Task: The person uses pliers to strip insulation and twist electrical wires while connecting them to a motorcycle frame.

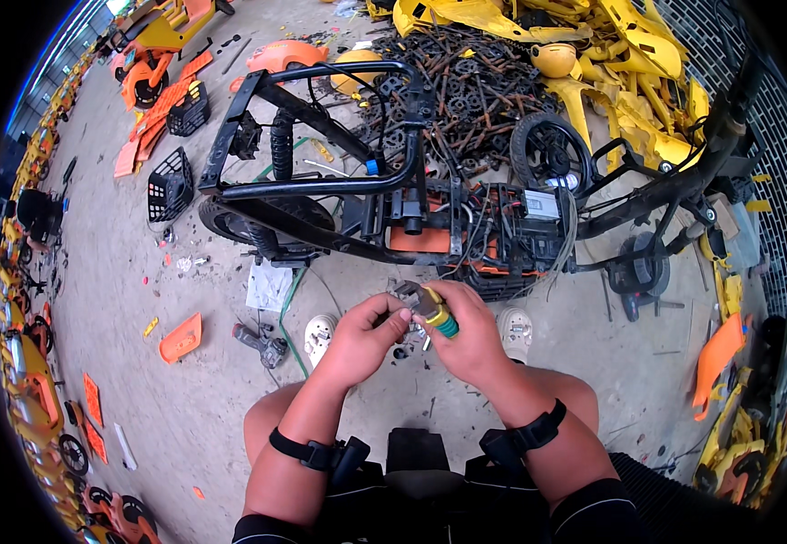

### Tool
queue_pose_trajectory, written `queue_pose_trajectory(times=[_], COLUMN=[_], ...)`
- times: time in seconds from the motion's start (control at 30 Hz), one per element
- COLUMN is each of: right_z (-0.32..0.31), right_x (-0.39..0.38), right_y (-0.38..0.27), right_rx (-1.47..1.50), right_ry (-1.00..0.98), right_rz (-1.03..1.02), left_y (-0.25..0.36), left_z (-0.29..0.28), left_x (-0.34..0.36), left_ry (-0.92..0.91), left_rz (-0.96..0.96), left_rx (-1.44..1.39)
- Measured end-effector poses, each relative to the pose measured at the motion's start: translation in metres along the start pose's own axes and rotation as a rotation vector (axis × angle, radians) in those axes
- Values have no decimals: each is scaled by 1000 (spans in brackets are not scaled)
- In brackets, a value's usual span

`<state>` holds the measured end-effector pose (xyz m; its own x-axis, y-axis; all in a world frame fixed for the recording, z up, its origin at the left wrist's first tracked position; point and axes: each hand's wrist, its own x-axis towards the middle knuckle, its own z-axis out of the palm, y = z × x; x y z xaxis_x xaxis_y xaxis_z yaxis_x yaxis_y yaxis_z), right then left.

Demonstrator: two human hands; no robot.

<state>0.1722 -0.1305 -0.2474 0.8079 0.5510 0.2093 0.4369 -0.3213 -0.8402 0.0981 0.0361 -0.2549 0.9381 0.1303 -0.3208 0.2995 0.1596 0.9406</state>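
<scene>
My right hand (pixel 468 331) is closed around a screwdriver with a yellow and green handle (pixel 445 322). My left hand (pixel 368 334) pinches a small grey metal piece (pixel 408 291) right beside the screwdriver, its fingertips almost meeting those of the right. What the piece is exactly cannot be made out. Just beyond both hands lies the black frame of a stripped electric scooter (pixel 321 186), with bare wiring and a silver box (pixel 541 205) exposed in its middle.
A cordless power tool (pixel 261 344) lies left of my feet, near an orange panel (pixel 181 338). Behind the frame rise a heap of rusty metal parts (pixel 466 91) and piled yellow body panels (pixel 634 113). Black baskets (pixel 171 185) stand on the left; a brick wall (pixel 779 154) bounds the right.
</scene>
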Motion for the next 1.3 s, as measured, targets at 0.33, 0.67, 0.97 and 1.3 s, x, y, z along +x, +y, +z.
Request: queue_pose_trajectory(times=[0.33, 0.67, 0.97, 1.3], right_z=[-5, -2, -2, 0], right_x=[4, 1, 2, 2], right_y=[-1, 5, 5, 12], right_rx=[100, 113, 475, 828], right_ry=[-119, -75, -58, -99], right_rz=[-32, 30, 381, 570], left_y=[-1, 9, 6, 11], left_z=[-8, -5, 9, 12], left_x=[1, 2, -1, -3], left_ry=[-64, -74, 116, 242], left_rz=[-87, -161, 235, 681], left_rx=[54, -114, 235, 797])
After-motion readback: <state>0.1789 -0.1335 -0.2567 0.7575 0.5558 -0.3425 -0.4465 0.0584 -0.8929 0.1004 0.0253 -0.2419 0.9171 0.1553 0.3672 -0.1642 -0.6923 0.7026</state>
